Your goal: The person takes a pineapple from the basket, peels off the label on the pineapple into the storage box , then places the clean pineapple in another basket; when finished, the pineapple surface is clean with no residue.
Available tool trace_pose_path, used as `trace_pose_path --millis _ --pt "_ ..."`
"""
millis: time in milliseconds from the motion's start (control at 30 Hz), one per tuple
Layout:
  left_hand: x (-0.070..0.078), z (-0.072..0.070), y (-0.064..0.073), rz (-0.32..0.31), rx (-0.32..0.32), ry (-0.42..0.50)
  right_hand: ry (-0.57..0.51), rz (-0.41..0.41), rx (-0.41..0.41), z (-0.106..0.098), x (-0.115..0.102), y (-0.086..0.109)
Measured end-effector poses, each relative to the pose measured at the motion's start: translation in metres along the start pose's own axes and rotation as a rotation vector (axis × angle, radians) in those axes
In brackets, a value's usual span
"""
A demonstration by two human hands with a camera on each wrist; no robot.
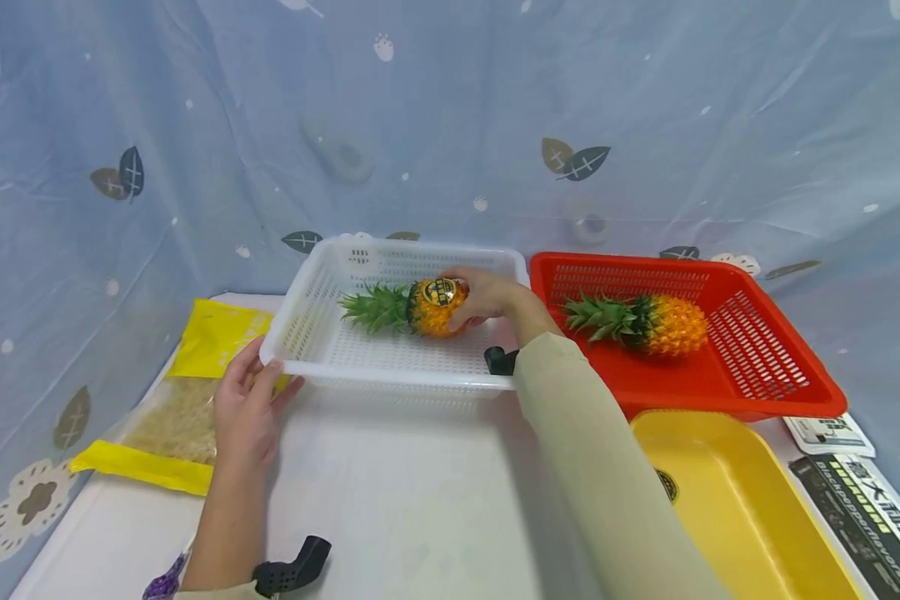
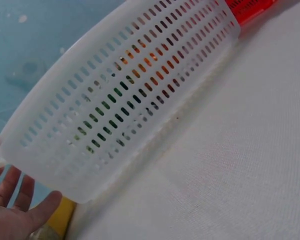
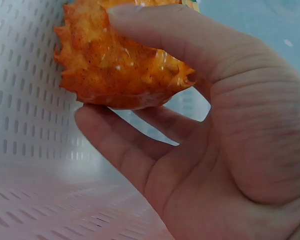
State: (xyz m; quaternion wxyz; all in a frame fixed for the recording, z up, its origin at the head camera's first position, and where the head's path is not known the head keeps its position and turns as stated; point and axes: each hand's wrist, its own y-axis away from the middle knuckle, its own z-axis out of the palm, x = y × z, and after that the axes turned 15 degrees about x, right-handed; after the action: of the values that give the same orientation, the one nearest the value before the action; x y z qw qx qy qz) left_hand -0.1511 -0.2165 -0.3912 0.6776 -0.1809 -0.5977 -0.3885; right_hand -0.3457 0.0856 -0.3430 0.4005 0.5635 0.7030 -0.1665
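A small orange pineapple (image 1: 437, 310) with a green crown and a round black-and-gold label lies sideways in the white plastic basket (image 1: 390, 379), its crown pointing left. My right hand (image 1: 487, 298) grips the pineapple's base; in the right wrist view the thumb lies over the spiky orange skin (image 3: 125, 75) and other fingers are beneath it. At the basket's front left corner, my left hand (image 1: 247, 408) holds the rim. The left wrist view has the left hand (image 2: 15, 212) at that corner with some fingers spread below the rim.
A second pineapple (image 1: 667, 323) lies in the red basket (image 1: 787, 350) to the right. In front of that stands a yellow tray (image 1: 727, 500). Printed packages (image 1: 862, 508) are at far right. A yellow-ended bag (image 1: 168, 417) and a purple item (image 1: 167, 581) lie on the left.
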Motion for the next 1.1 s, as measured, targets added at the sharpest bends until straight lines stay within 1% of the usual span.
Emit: trace_pose_path --millis 167,300,367,600,700,1000,1100 --pt "0.0006 0.0009 -0.0004 -0.007 0.008 -0.004 0.022 0.003 -0.026 -0.0021 -0.0019 0.0011" --pt "0.0015 0.0003 -0.0001 -0.007 0.003 0.017 0.024 -0.004 -0.031 -0.0026 -0.0038 0.0006" --pt "0.0021 0.0005 -0.0004 -0.004 -0.004 0.02 0.02 -0.006 -0.025 -0.0032 -0.0038 -0.0002" --pt "-0.0005 0.0025 -0.0003 -0.014 0.004 0.029 0.017 -0.007 -0.001 -0.0028 0.0004 -0.0011" --pt "-0.0008 0.0016 0.0001 -0.011 0.001 0.027 -0.001 -0.007 0.006 -0.0028 0.0 0.0006" --pt "-0.0001 0.0016 -0.0016 -0.017 0.011 0.011 -0.041 -0.026 0.003 -0.0069 -0.0024 0.0033" --pt "0.0 0.0014 -0.0019 -0.01 0.005 0.01 -0.026 -0.048 0.013 -0.0083 -0.0048 0.0052"
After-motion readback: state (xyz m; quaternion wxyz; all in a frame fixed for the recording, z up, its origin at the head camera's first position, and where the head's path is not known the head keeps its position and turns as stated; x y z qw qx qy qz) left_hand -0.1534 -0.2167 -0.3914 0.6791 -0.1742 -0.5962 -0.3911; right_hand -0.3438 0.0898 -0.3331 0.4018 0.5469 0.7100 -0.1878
